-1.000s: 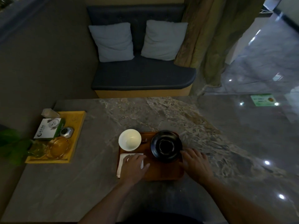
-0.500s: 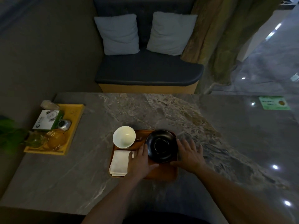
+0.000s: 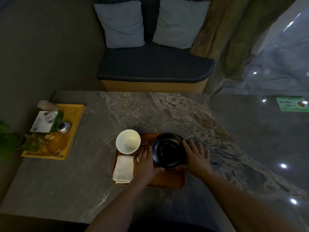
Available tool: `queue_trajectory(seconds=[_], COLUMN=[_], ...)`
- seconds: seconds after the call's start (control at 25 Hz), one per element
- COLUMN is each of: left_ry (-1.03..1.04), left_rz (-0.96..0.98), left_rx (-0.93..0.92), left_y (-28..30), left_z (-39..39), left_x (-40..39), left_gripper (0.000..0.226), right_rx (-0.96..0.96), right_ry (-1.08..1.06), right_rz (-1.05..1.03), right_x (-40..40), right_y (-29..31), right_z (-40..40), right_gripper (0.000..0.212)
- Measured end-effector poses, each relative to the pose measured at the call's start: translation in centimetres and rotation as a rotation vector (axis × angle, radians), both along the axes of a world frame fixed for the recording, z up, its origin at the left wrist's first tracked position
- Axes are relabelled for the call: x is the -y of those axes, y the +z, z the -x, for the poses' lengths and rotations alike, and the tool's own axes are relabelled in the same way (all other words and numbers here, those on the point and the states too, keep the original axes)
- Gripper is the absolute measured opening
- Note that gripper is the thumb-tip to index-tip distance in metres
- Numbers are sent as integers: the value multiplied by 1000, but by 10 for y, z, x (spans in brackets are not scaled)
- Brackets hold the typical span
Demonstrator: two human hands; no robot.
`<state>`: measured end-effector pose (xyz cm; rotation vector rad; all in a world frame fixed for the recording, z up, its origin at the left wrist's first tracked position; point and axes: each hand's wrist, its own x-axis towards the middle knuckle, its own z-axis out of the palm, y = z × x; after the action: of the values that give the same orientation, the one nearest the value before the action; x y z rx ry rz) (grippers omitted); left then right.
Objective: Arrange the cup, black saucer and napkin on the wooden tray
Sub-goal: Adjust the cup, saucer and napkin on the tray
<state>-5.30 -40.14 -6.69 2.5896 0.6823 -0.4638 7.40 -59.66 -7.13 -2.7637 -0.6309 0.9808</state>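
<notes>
A wooden tray (image 3: 168, 180) lies on the marble table near me. The black saucer (image 3: 168, 150) sits on the tray's right half. My left hand (image 3: 145, 163) cups its left rim and my right hand (image 3: 196, 158) cups its right rim, thumbs under the near edge. A white cup (image 3: 128, 141) stands at the tray's far left corner, overhanging the edge. A folded white napkin (image 3: 123, 169) lies on the tray's left side, just left of my left hand.
A yellow tray (image 3: 73, 131) at the table's left holds a green-and-white box (image 3: 45, 122), a small metal object (image 3: 63, 127) and glassware. A plant (image 3: 8, 141) sits at the far left. A cushioned bench (image 3: 155, 64) stands beyond the table. A green card (image 3: 291, 106) lies far right.
My left hand left the napkin and moved right to the saucer's left rim. My right hand closed in on the saucer's right rim. The camera tilted down.
</notes>
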Motion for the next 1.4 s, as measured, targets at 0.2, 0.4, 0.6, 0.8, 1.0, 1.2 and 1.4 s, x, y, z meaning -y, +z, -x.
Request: queue_trajectory(seconds=[0.2, 0.4, 0.6, 0.8, 1.0, 1.2, 1.4], left_ry=[-1, -23, -35, -39, -40, -35, -11], left_rz=[7, 10, 32, 49, 81, 79, 111], left_rx=[22, 21, 29, 25, 40, 14, 32], left_y=[-1, 0, -3, -5, -7, -7, -7], left_z=[2, 8, 20, 30, 35, 37, 37], left_x=[-3, -6, -9, -18, -27, -31, -32], left_gripper=[111, 112, 112, 112, 110, 112, 108], right_rx=[-8, -16, -11, -8, 13, 17, 32], right_ry=[-61, -107, -141, -170, -160, -174, -164], right_rz=[-27, -54, -83, -117, -122, -120, -127], right_x=[2, 9, 12, 8, 10, 12, 14], right_y=[-2, -4, -5, -7, -6, -5, -7], right_z=[4, 18, 36, 52, 54, 52, 54], right_gripper=[122, 117, 115, 112, 106, 106, 101])
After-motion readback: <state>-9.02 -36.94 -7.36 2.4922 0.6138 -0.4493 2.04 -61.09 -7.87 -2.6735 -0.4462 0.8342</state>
